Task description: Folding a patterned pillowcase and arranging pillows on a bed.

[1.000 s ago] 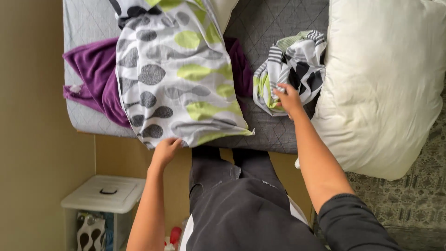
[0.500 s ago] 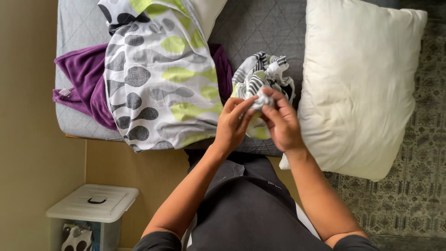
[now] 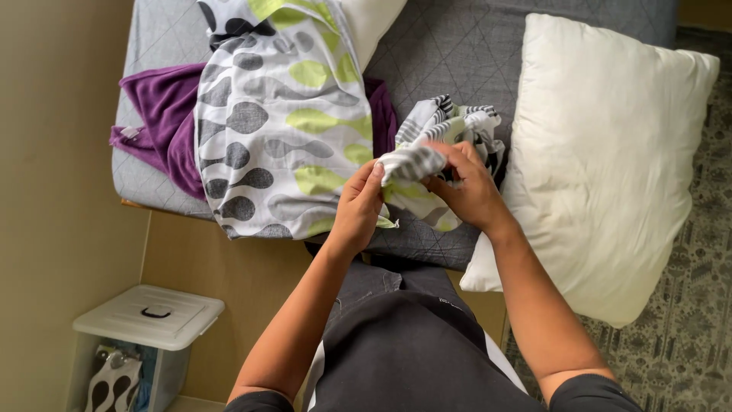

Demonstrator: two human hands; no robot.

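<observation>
Grey-striped, green-patched pillowcase (image 3: 446, 130); purple blanket (image 3: 156, 114)

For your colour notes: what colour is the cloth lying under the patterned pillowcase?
Purple cloth, plain, seen in the head view, under the pillowcase.

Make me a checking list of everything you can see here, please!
Surface: grey quilted mattress, mostly covered.
Job's things: bunched striped pillowcase, pinched by both hands.
Clutter: patterned pillow with grey and green blobs; purple cloth under it; bare white pillow hanging off the mattress edge.
Grips: left hand and right hand both shut on the pillowcase.
Cables: nothing seen.
Surroundings: lidded white plastic box on the floor, beige wall, patterned rug.
</observation>
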